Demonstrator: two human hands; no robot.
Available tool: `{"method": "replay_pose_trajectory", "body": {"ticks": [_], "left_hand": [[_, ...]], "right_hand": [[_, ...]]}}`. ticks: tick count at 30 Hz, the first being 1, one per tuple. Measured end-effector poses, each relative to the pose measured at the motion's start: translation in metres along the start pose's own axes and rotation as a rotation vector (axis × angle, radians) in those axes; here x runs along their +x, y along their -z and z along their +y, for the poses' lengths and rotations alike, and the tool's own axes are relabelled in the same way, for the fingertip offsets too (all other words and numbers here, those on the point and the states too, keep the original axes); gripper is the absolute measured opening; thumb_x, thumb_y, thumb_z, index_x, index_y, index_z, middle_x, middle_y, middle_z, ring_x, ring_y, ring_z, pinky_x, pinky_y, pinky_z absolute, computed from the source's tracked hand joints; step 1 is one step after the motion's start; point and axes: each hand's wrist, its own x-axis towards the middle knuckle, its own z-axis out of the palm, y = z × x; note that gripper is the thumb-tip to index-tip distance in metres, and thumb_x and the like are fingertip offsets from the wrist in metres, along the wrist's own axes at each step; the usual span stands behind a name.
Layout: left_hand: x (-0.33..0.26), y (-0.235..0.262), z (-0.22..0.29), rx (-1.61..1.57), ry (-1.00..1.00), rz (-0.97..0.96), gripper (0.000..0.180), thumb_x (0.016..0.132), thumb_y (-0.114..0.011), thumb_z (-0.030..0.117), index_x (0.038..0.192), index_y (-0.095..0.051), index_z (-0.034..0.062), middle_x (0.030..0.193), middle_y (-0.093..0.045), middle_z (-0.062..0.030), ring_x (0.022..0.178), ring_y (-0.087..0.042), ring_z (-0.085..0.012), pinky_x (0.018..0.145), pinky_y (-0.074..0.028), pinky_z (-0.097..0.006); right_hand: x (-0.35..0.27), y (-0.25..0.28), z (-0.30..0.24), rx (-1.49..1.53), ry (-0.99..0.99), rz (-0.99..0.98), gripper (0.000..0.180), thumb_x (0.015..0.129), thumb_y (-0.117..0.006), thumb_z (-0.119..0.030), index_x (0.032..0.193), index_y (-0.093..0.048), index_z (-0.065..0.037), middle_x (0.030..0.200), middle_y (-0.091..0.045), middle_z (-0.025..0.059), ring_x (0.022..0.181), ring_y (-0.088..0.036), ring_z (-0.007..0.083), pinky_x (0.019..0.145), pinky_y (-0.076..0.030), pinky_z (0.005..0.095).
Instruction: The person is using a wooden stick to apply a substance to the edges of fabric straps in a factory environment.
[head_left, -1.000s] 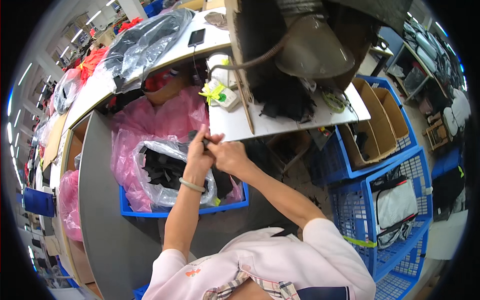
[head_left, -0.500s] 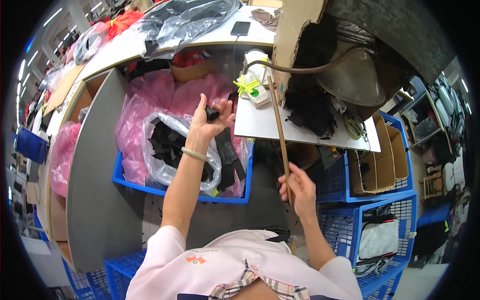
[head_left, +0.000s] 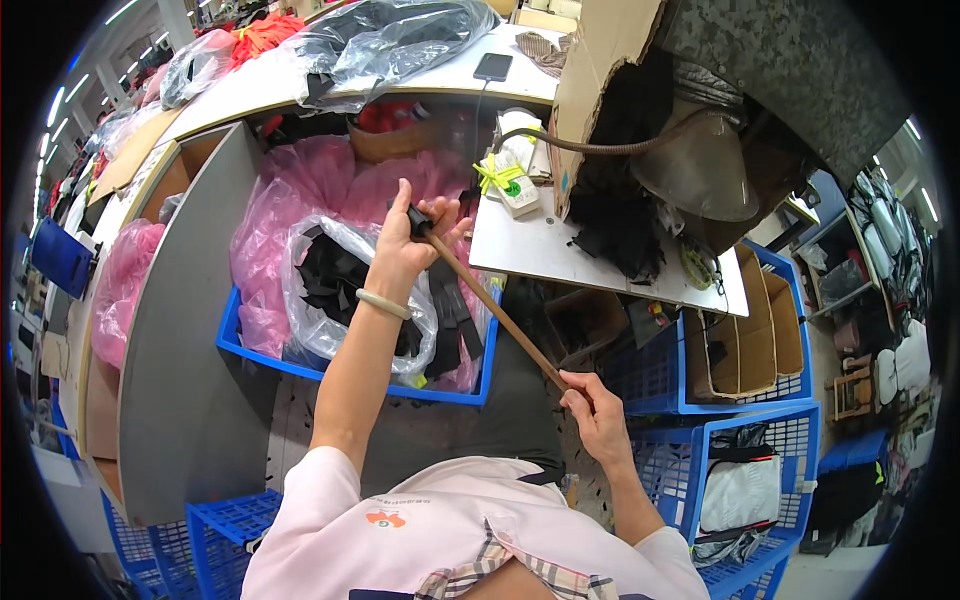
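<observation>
My left hand (head_left: 408, 250) holds a small black piece (head_left: 418, 222), seemingly a rolled fabric tube, in its upturned palm. A long thin wooden stick (head_left: 498, 318) runs down to my right hand (head_left: 600, 420), whose fingers pinch its near end. The stick's far end meets the black piece in my left palm; whether it is inside or only against it, I cannot tell. Below my left forearm, many flat black pieces (head_left: 335, 285) lie in a clear plastic bag (head_left: 425, 345), with longer black strips (head_left: 455, 310) beside it.
Pink plastic (head_left: 270, 240) and the bag fill a blue crate (head_left: 450, 393). A white tabletop (head_left: 530, 255) carries yellow-tied white bundles (head_left: 515, 180) and a dusty clear hood (head_left: 700, 170). A phone (head_left: 492, 67) lies farther back. More blue crates (head_left: 690, 430) stand at the right; a grey panel (head_left: 195, 350), left.
The stick has swung from nearly upright to a leftward slant, and its far end now meets the black piece in my left hand. My right hand has turned and dropped slightly.
</observation>
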Motion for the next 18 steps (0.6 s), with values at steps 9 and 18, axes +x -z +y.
{"method": "replay_pose_trajectory", "body": {"ticks": [9,18], "left_hand": [[-0.048,-0.018,-0.071,0.584,-0.357,-0.517,0.044,0.092,-0.054,0.038,0.060,-0.047,0.0081,0.052,-0.056,-0.0136,0.058,-0.064,-0.0282,0.099,-0.041,-0.047],[-0.021,-0.024,-0.007,0.252,-0.388,-0.408,0.040,0.087,-0.062,0.034,0.060,-0.046,0.0096,0.045,-0.049,-0.0063,0.048,-0.058,-0.0231,0.091,-0.047,-0.050]], "right_hand": [[0.068,-0.038,-0.043,0.626,-0.233,0.041,0.024,0.092,-0.049,-0.007,0.115,-0.056,-0.005,0.065,-0.048,-0.0005,0.048,-0.035,0.0026,0.041,-0.025,0.0166],[0.023,-0.005,-0.005,0.515,-0.129,-0.083,0.025,0.090,-0.054,-0.003,0.113,-0.060,-0.005,0.065,-0.052,-0.0007,0.051,-0.042,0.0021,0.043,-0.030,0.0164]]}}
